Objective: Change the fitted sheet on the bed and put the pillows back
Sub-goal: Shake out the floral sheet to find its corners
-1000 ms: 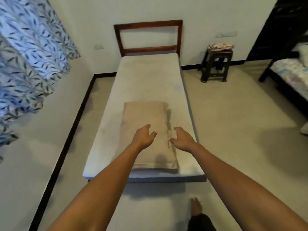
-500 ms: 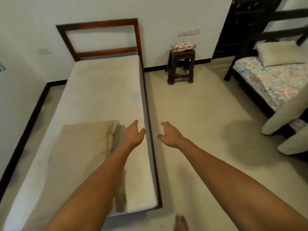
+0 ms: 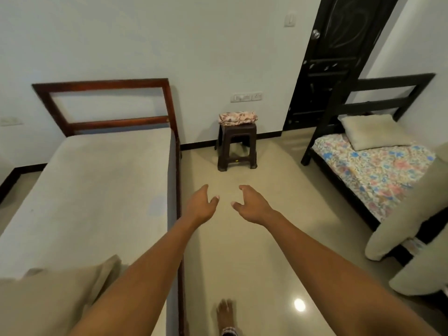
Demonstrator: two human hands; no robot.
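View has swung right, off the bare bed (image 3: 97,190) toward the stool (image 3: 236,154). Nothing held: left hand (image 3: 200,206), right hand (image 3: 252,207), slack, apart over the floor (image 3: 242,251). Floral cloth (image 3: 237,117) on stool, possibly the fresh sheet, looks like the next fetch.

Bedroom in a home. 2 single beds: 1 with a brown wooden headboard (image 3: 106,105) and bare mattress (image 3: 92,190), 1 with a black frame (image 3: 388,93), floral sheet (image 3: 373,175) and pillow (image 3: 371,132). Plastic stool (image 3: 237,149) carrying folded cloth (image 3: 237,117), black door (image 3: 339,59), wall switches (image 3: 246,97), polished tile floor (image 3: 242,258).
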